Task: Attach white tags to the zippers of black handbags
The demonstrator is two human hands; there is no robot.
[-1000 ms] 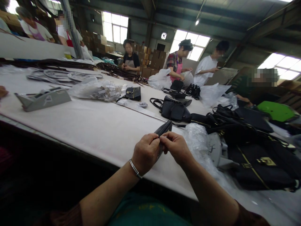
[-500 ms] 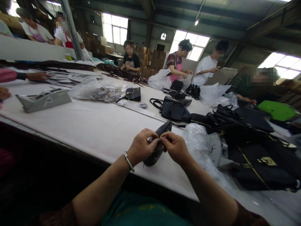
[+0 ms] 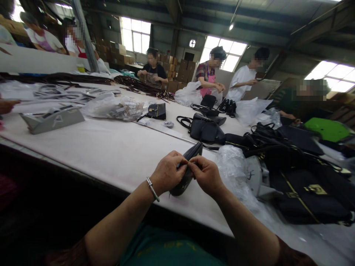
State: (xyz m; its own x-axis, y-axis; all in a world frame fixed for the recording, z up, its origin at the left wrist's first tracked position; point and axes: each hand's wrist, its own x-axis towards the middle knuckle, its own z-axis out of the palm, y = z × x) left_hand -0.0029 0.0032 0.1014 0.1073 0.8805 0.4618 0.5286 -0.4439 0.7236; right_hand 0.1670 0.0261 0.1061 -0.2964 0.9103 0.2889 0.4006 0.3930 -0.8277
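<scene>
A small dark pouch (image 3: 191, 157) stands on edge at the near side of the long white table (image 3: 111, 147). My left hand (image 3: 168, 173), with a metal bangle on the wrist, is closed round the pouch's near side. My right hand (image 3: 206, 175) pinches the same pouch at its top edge, fingertips meeting those of the left hand. What the fingertips pinch is too small to make out.
Black handbags (image 3: 302, 184) and crumpled clear plastic (image 3: 233, 166) lie right of my hands. Another black bag (image 3: 206, 130) sits further back. A grey tape dispenser (image 3: 51, 118) and a bag of tags (image 3: 116, 107) lie at left. Several people work along the far side.
My hands moved slightly left and the lower part of the pouch came into view below them. A person's arm at far left reached over the table, then drew back.
</scene>
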